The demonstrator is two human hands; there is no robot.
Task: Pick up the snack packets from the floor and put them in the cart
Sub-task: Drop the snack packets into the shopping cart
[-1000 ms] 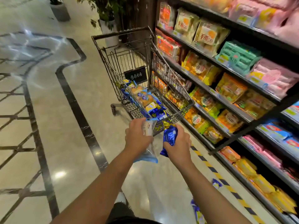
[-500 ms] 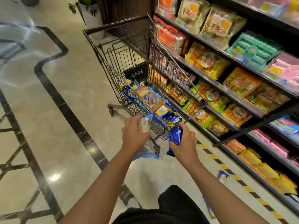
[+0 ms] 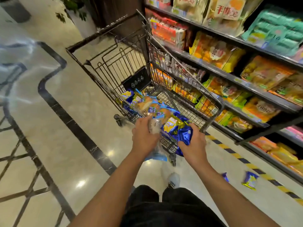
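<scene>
A dark wire cart (image 3: 211,95) stands in front of me beside the shelves, holding several blue and yellow snack packets (image 3: 154,105). My left hand (image 3: 144,136) grips a clear bread packet with a light blue end (image 3: 155,157) at the cart's near edge. At the cart's near right corner, my right hand (image 3: 193,145) is closed on a shiny blue packet (image 3: 185,135). Two more blue and yellow packets lie on the floor to my right: a larger packet (image 3: 250,180) and a smaller one (image 3: 225,176).
Shelves (image 3: 237,76) full of bagged snacks run along the right, with a yellow-black striped line (image 3: 232,153) on the floor at their foot. A potted plant (image 3: 82,18) stands behind the cart. Polished tile floor (image 3: 57,128) spreads to the left.
I have stepped closer to the cart. Both hands, still holding their packets, have moved forward and now reach the cart's near rim.
</scene>
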